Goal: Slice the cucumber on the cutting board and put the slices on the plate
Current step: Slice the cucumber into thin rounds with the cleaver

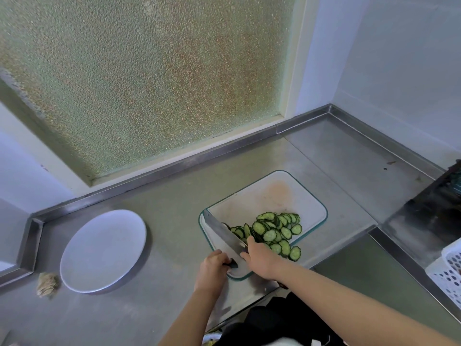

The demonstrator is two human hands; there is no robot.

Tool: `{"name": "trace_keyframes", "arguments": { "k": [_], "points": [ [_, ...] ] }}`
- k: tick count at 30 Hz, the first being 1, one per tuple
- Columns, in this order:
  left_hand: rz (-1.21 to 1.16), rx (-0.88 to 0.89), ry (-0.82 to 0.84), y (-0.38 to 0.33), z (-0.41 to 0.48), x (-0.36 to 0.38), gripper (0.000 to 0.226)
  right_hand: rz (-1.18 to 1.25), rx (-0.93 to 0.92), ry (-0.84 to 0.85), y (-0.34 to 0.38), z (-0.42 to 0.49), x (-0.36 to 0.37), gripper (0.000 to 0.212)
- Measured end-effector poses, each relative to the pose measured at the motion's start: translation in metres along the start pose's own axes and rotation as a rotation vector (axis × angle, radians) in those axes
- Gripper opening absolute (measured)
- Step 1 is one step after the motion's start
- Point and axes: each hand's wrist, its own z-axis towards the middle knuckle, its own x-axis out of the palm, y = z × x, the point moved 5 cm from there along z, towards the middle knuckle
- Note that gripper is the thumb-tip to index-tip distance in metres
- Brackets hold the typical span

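A pile of thin green cucumber slices (273, 231) lies on the near right part of the white, teal-edged cutting board (272, 193); a few slices hang over its near edge. My left hand (214, 269) is closed around the dark handle of a broad knife (224, 233), whose blade lies tilted against the left side of the pile. From the right, my right hand (260, 259) reaches in with its fingers spread, touching the blade and the nearest slices. The round white plate (103, 248) lies bare on the steel counter to the left of the board.
A crumpled beige cloth (47, 284) lies by the plate's near left edge. A dark stove (436, 206) and a white perforated basket (449, 270) stand at the right. A frosted window rises behind the counter's raised steel rim (174, 166).
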Motion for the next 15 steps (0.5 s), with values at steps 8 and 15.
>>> {"name": "trace_keyframes", "arguments": {
  "k": [8,15],
  "points": [
    [-0.015,-0.058,-0.021,0.004,0.000,0.001,0.009,0.086,-0.049,-0.010,-0.003,-0.016,-0.010,0.023],
    [-0.029,-0.102,-0.047,0.003,0.000,0.000,0.007,-0.003,-0.066,-0.002,-0.002,-0.020,-0.008,0.020]
  ]
}}
